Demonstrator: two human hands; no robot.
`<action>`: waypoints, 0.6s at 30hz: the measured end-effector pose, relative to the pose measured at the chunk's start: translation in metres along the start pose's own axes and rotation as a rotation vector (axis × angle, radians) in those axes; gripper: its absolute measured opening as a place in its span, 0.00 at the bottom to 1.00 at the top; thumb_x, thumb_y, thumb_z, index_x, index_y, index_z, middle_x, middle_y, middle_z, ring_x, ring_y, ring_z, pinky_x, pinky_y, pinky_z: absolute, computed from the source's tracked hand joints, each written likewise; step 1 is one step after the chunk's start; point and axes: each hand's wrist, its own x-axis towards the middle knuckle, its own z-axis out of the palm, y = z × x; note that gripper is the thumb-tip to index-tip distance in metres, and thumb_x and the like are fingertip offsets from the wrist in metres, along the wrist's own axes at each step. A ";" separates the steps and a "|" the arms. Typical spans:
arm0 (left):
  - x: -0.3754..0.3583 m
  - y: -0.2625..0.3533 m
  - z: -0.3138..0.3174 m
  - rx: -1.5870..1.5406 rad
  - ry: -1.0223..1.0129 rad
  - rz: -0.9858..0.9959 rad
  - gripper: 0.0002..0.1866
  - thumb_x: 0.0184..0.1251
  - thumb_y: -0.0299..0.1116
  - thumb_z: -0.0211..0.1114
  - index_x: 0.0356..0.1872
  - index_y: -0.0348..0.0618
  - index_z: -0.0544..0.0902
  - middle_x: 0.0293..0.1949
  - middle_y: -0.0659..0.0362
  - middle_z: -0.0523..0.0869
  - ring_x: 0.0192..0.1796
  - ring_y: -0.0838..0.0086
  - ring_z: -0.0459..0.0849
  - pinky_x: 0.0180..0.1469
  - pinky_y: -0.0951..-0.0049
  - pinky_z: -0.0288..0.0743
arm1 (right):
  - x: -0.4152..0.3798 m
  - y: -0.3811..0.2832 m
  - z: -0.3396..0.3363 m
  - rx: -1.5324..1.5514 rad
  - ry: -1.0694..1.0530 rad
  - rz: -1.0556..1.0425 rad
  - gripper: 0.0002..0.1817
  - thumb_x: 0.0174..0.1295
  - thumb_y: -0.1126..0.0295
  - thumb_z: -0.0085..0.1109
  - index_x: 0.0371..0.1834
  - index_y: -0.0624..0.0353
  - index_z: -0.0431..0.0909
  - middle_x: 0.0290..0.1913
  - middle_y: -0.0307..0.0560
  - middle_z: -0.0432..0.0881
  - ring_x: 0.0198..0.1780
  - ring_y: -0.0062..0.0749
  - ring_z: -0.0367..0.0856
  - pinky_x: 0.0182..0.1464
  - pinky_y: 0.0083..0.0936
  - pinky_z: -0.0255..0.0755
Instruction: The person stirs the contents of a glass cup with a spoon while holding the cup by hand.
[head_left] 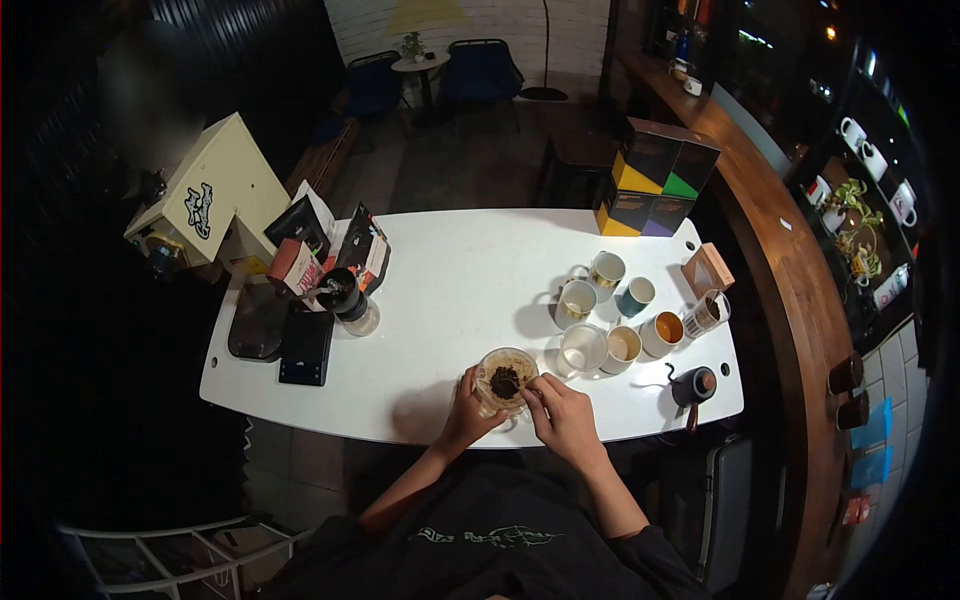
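Observation:
A coffee dripper (484, 398) lined with a paper filter (514, 358) is near the front edge of the white table, with dark coffee grounds (503, 383) inside. My left hand (466, 414) wraps around its left side. At the right of the rim, my right hand (562, 412) has thumb and fingers pinched together; a thin pale thing seems to reach from them toward the grounds, too small to name. Just right of the dripper stands a clear glass vessel (583, 349), with several cups (623, 346) behind and beside it.
A black gooseneck kettle (693, 386) stands at the table's right end. On the left are a hand grinder (345, 293), a black scale (306, 348), coffee bags (362, 249) and a cream machine (212, 195). A patterned box (657, 178) occupies the far right corner of the white table (450, 270).

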 end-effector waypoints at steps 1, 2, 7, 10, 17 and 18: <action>-0.002 0.000 0.001 -0.020 0.007 -0.015 0.47 0.51 0.42 0.82 0.71 0.31 0.71 0.70 0.42 0.70 0.71 0.45 0.69 0.74 0.49 0.65 | 0.001 0.002 -0.001 -0.027 -0.025 -0.002 0.04 0.70 0.73 0.64 0.40 0.61 0.81 0.33 0.49 0.82 0.30 0.50 0.84 0.32 0.40 0.76; -0.003 0.001 0.001 -0.018 0.016 -0.023 0.47 0.51 0.42 0.82 0.71 0.31 0.71 0.70 0.42 0.70 0.71 0.45 0.69 0.74 0.49 0.65 | 0.000 0.003 -0.002 -0.053 -0.051 -0.001 0.03 0.70 0.73 0.64 0.39 0.61 0.81 0.33 0.49 0.82 0.30 0.49 0.84 0.31 0.39 0.76; -0.003 0.003 0.001 -0.021 0.037 0.065 0.40 0.52 0.35 0.80 0.67 0.35 0.74 0.67 0.44 0.73 0.68 0.47 0.73 0.72 0.51 0.69 | 0.001 0.008 -0.006 -0.011 -0.011 -0.063 0.03 0.70 0.73 0.64 0.40 0.61 0.81 0.33 0.49 0.81 0.30 0.50 0.83 0.31 0.40 0.75; 0.001 0.010 0.003 -0.054 0.068 0.081 0.36 0.52 0.35 0.79 0.64 0.36 0.78 0.65 0.45 0.74 0.67 0.48 0.75 0.71 0.51 0.71 | 0.003 0.016 -0.005 -0.002 -0.027 -0.107 0.05 0.71 0.71 0.64 0.39 0.60 0.80 0.33 0.49 0.80 0.29 0.49 0.83 0.30 0.40 0.76; 0.001 0.030 0.000 -0.034 0.103 0.102 0.33 0.53 0.33 0.79 0.61 0.35 0.78 0.59 0.46 0.78 0.63 0.51 0.80 0.67 0.54 0.76 | 0.007 0.018 -0.006 -0.005 -0.037 -0.114 0.06 0.71 0.69 0.64 0.40 0.59 0.79 0.33 0.48 0.80 0.29 0.49 0.83 0.29 0.42 0.76; 0.002 0.035 -0.002 -0.066 0.109 0.092 0.34 0.53 0.32 0.79 0.62 0.35 0.77 0.59 0.46 0.79 0.62 0.52 0.81 0.66 0.55 0.77 | 0.008 0.017 -0.008 0.015 -0.083 -0.114 0.06 0.71 0.69 0.64 0.40 0.59 0.79 0.33 0.48 0.80 0.29 0.50 0.83 0.29 0.42 0.76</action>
